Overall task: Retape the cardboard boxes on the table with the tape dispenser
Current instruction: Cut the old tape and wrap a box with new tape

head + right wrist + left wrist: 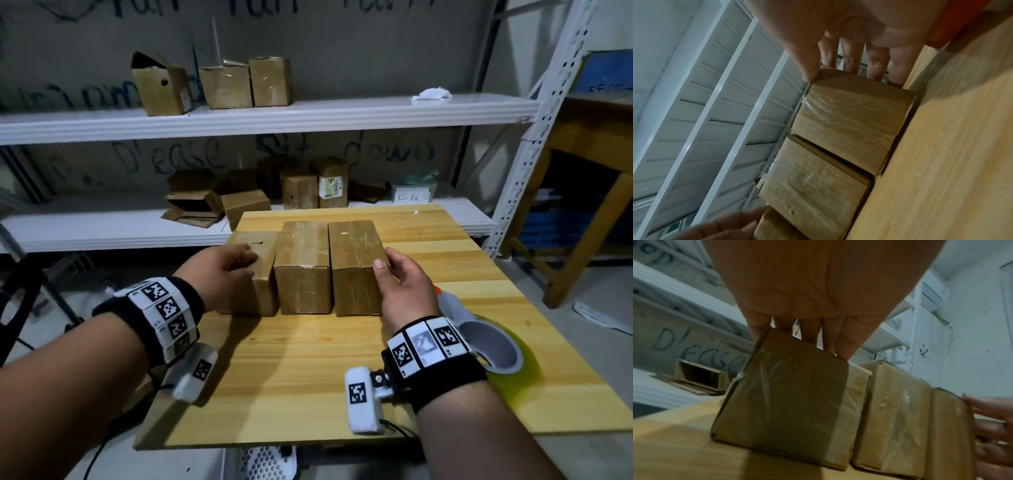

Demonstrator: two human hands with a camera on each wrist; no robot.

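Item: three boxes mid-frame; my left hand and right hand seemingly clasp the outer ones; I'd square them first; tape dispenser lower right.

Right hand fills the top of the frame, thumb on the near edge of a taped cardboard box, fingers reaching down behind it. A second taped box sits just below. Wooden table along the right; white shelving at left. Another hand shows at lower left.
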